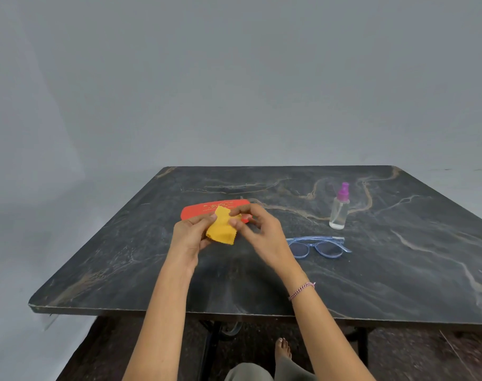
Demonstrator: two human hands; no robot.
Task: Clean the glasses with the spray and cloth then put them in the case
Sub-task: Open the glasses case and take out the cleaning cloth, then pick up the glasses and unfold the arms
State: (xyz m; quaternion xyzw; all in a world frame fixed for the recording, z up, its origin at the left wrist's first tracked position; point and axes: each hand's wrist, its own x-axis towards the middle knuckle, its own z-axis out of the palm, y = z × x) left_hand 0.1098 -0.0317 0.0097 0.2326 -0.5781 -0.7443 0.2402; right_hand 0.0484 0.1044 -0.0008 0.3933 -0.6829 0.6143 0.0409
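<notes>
A yellow cloth (221,228) is held above the table between both hands. My left hand (189,236) pinches its left edge and my right hand (257,228) grips its right side with thumb and fingers. Behind the cloth a flat red case (200,209) lies on the table, partly hidden by the hands. Blue-framed glasses (318,246) rest folded on the table just right of my right hand. A clear spray bottle (339,209) with a purple nozzle stands upright beyond the glasses.
The dark marbled table (399,270) has its front edge near my body and its left edge at about the case's left. My knee and bare foot (283,349) show below the front edge. A plain grey wall rises behind.
</notes>
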